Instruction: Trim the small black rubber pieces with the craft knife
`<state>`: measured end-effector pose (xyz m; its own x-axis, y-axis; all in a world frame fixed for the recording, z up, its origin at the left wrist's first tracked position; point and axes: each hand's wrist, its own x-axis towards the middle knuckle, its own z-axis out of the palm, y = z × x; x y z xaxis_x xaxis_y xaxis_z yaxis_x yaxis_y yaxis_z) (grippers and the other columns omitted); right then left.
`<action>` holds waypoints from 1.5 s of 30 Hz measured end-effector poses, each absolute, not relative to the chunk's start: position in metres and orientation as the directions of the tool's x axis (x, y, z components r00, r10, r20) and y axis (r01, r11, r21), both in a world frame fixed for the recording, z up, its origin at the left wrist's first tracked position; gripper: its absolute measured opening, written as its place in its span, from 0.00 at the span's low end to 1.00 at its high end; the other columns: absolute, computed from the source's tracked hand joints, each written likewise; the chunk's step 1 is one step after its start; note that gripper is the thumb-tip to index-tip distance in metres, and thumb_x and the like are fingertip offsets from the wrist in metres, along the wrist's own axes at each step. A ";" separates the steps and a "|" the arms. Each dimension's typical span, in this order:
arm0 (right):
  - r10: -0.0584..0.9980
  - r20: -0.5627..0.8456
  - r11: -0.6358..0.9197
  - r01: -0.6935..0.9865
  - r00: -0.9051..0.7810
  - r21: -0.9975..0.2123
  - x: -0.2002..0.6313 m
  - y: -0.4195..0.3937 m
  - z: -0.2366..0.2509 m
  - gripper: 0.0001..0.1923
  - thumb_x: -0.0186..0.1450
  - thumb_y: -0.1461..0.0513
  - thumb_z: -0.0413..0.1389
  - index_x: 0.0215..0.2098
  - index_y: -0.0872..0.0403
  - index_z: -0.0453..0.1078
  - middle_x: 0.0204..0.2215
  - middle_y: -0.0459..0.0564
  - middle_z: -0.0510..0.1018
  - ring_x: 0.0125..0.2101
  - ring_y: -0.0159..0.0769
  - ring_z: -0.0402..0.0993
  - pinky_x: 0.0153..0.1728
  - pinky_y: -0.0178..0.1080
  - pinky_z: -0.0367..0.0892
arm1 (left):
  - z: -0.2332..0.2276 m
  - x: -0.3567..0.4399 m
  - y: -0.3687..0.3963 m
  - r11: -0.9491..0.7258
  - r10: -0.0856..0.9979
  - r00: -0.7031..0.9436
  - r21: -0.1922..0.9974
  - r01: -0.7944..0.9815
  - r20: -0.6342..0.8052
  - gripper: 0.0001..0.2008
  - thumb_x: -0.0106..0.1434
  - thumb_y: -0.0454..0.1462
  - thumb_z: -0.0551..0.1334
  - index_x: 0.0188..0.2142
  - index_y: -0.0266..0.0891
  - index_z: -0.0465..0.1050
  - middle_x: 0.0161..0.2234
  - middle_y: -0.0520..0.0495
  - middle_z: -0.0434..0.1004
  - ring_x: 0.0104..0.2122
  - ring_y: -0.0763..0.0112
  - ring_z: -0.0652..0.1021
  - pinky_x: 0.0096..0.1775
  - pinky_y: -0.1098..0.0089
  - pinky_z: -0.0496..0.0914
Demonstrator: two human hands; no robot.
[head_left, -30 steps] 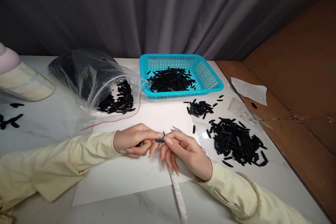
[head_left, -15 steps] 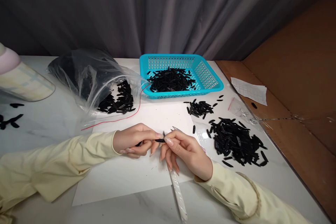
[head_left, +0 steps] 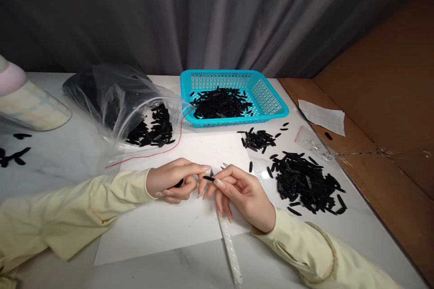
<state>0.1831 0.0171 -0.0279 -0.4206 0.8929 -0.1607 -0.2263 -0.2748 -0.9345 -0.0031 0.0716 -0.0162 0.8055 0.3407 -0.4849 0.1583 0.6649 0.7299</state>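
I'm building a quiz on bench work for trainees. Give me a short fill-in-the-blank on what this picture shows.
1. The basket holding black pieces is ____ in colour.
2. Both hands, left hand and right hand, work over a white ____.
3. The big loose pile of black pieces lies on the person's ____ side.
4. The clear bag has a ____ seal strip.

Missing words: turquoise; sheet of paper; right; red
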 end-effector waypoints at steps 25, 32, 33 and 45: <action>0.931 -0.167 -0.230 -0.167 -0.324 -0.959 0.183 0.016 -0.025 0.08 0.60 0.59 0.57 0.33 0.56 0.66 0.25 0.48 0.77 0.16 0.26 0.68 0.12 0.28 0.61 | -0.016 -0.005 0.073 0.683 0.317 0.836 0.720 0.126 -0.447 0.17 0.62 0.40 0.49 0.23 0.33 0.68 0.05 0.59 0.50 0.05 0.83 0.46 0.08 0.81 0.46; 0.929 -0.178 -0.234 -0.143 -0.323 -0.962 0.183 0.016 -0.026 0.09 0.60 0.58 0.58 0.33 0.56 0.67 0.24 0.48 0.77 0.16 0.26 0.68 0.12 0.28 0.60 | -0.018 -0.006 0.073 0.677 0.308 0.843 0.724 0.131 -0.441 0.17 0.62 0.40 0.50 0.23 0.33 0.68 0.05 0.59 0.50 0.05 0.82 0.48 0.08 0.80 0.46; 0.928 -0.181 -0.236 -0.139 -0.326 -0.962 0.183 0.016 -0.026 0.10 0.60 0.58 0.58 0.33 0.56 0.67 0.23 0.48 0.77 0.16 0.26 0.68 0.12 0.28 0.60 | -0.018 -0.006 0.074 0.678 0.307 0.846 0.724 0.129 -0.437 0.18 0.62 0.41 0.50 0.23 0.33 0.68 0.05 0.59 0.51 0.05 0.82 0.48 0.09 0.80 0.46; 0.925 -0.166 -0.221 -0.127 -0.343 -0.967 0.183 0.014 -0.025 0.09 0.61 0.57 0.57 0.32 0.56 0.66 0.24 0.49 0.78 0.16 0.27 0.67 0.13 0.29 0.59 | -0.019 -0.005 0.074 0.690 0.283 0.882 0.719 0.087 -0.378 0.15 0.60 0.38 0.48 0.24 0.33 0.68 0.05 0.59 0.50 0.05 0.82 0.46 0.09 0.81 0.46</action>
<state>0.1832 0.0142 -0.0254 -0.3429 0.9246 -0.1662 -0.1273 -0.2210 -0.9669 -0.0050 0.0741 -0.0188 0.8815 0.2828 -0.3780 0.0868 0.6899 0.7187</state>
